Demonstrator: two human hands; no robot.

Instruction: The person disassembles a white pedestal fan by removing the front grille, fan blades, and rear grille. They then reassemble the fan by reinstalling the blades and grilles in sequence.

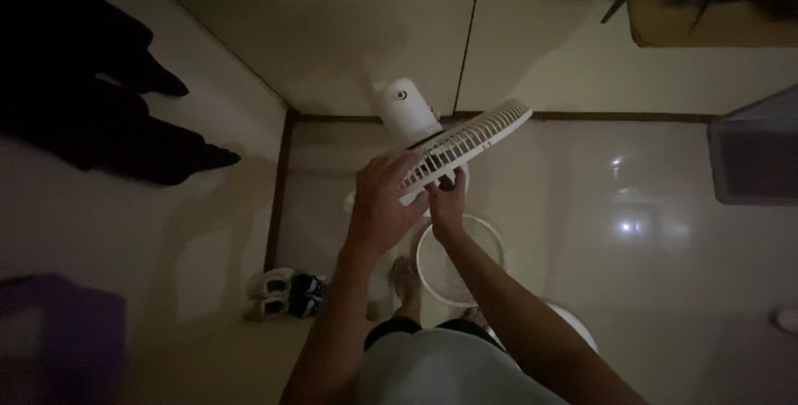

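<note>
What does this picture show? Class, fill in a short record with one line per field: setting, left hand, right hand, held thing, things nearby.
setting: dim room, glossy pale floor, cream wall panels
left hand: grips the near edge of the fan grille
right hand: fingers on the grille's underside, near its rim
held thing: white ribbed fan grille, tilted, in front of the white fan motor head
things nearby: second round grille on the floor below; shoes by the wall; wooden furniture at top right

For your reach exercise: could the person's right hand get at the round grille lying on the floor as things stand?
Probably yes: the right hand is at the tilted fan grille, and the floor grille lies directly below it with nothing between.
</note>
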